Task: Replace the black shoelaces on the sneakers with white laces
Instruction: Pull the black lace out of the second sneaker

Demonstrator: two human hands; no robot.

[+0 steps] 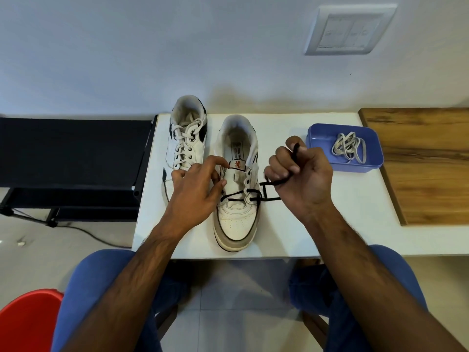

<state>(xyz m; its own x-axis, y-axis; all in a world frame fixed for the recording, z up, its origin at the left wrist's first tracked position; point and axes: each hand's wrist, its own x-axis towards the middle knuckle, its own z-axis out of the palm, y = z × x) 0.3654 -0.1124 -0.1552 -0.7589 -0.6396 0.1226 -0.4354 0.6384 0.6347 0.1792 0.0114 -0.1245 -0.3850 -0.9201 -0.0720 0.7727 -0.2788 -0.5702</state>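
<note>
Head camera looks down over two knees in blue trousers (106, 288), with a red plastic seat (28, 321) at the lower left corner and pale floor tiles between the legs. Both bare forearms reach forward onto a small white table (330, 224).

On that table, nearest the person, stands the right-hand sneaker (237, 219), toe pointing toward the camera. A black lace (253, 195) is threaded only through its lowest eyelets; the upper eyelets are bare. The left hand (195, 191) rests against the sneaker's left side, fingers curled in at the eyelets with the thumb tip on the tongue; whether it pinches the lace I cannot tell. The right hand (302, 176) is lifted just beside the shoe, fist closed round the free length of the black lace, which loops out from the eyelets, passes through the fingers and sticks up past the thumb.

Partly behind the left hand sits the other sneaker (186, 138), already threaded with a white lace (186, 130) up to the top.

Farther right on the table, a blue tray (319, 138) holds a loose coil of white lace (349, 147). A wooden board (426, 161) adjoins the table's right edge, and a black rack (71, 158) stands left of it. On the white wall beyond is a switch plate (350, 29).
</note>
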